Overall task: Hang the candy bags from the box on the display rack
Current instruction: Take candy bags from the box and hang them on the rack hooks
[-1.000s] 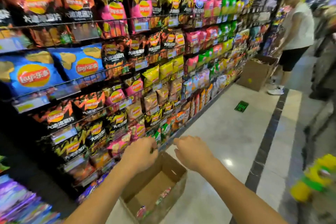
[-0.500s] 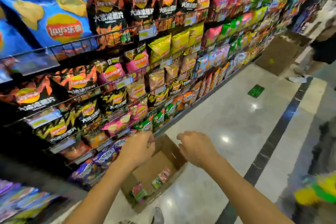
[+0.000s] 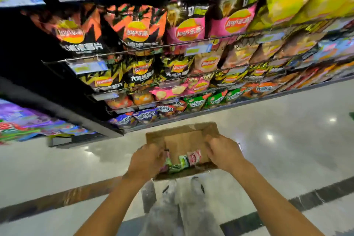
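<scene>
Both hands down at the open box point(image 3: 182, 130), candy bags point(image 3: 193, 157) inside.

Left hand point(image 3: 147, 161) over the box's 9 o'clock wall, knuckles up, fingers curled downward beside the bags; right hand point(image 3: 224, 154) against the 3 o'clock wall, fingers likewise bent down (motion blur: impossible to tell whether either grips anything). Pink and green candy bags heaped along the 6 o'clock side of the box bottom, bare cardboard toward 12. Around the box, pale glossy floor point(image 3: 277, 159); grey trouser legs point(image 3: 172, 212) at 6 o'clock; display rack point(image 3: 134, 52) packed with chip bags point(image 3: 138, 30) at 12 o'clock.
</scene>
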